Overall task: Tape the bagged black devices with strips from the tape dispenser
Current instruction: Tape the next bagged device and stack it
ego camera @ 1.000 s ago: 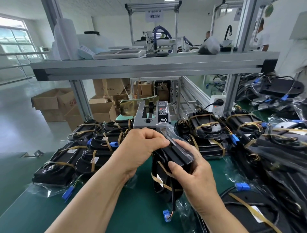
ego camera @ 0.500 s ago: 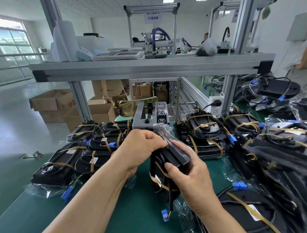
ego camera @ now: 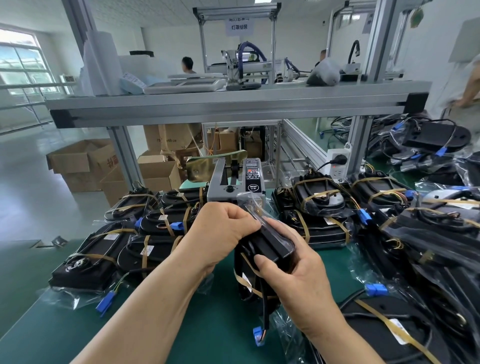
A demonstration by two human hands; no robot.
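While left fingers (ego camera: 242, 220) pinch its bag top (ego camera: 249, 202), right fingers (ego camera: 281, 228) clasp the bagged device (ego camera: 275, 246).

We see a bright, evenly lit hall. Daylight floods in from the window (ego camera: 22, 65) at left, blown out nearly white, and a ceiling panel (ego camera: 265, 1) glows overhead. Shadows on the green table (ego camera: 207, 324) are soft and faint. The plastic bags (ego camera: 439, 197) at right catch pale glare. Wide-angle distortion bows the shelf beam (ego camera: 233, 109) and stretches the edges. A person (ego camera: 471, 85) at the right margin is motion-blurred, while the bagged device (ego camera: 272, 244) at centre is sharp.
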